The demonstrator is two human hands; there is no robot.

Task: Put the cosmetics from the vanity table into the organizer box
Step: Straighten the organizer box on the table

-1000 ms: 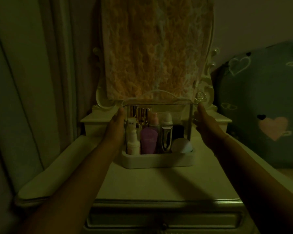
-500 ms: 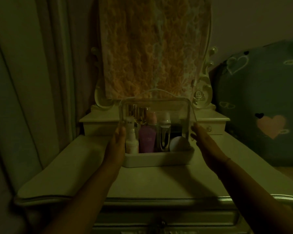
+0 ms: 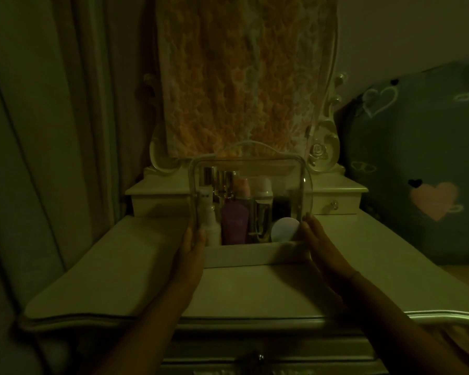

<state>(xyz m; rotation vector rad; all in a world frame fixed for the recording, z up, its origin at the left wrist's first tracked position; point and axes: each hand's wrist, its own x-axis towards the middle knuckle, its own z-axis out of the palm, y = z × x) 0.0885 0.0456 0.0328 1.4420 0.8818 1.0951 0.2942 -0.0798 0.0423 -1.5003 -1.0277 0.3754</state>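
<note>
The pale table (image 3: 136,269) fills the lower middle of the frame, a patterned cloth (image 3: 241,77) hanging above it and a heart-print cushion (image 3: 417,158) at the right edge; the organizer box (image 3: 251,255) stands at the centre of the table, its clear lid (image 3: 295,180) closed over upright bottles. The left hand (image 3: 191,253) and right hand (image 3: 318,242) lie flat against the box's two sides, fingers straight, clasping it between them; inside, a purple bottle (image 3: 234,221) stands beside a white round case (image 3: 284,228).
</note>
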